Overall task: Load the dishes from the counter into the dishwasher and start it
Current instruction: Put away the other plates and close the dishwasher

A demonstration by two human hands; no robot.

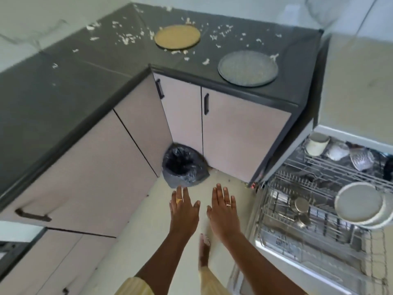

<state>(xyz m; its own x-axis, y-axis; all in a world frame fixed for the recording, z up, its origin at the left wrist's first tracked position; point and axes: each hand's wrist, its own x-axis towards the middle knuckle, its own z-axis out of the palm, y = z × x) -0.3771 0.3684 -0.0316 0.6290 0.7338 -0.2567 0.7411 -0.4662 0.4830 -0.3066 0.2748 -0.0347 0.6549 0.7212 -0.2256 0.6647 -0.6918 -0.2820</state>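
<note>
Matt dark stone-like counter [63, 86], glossy white wire racks [314, 179], crinkled shiny black plastic bag [182, 167].

Tan plate [177, 36], grey plate [248, 68], dark grey counter [63, 81]

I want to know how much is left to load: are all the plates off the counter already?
No, a tan plate and a grey plate lie flat on the dark counter.
</note>
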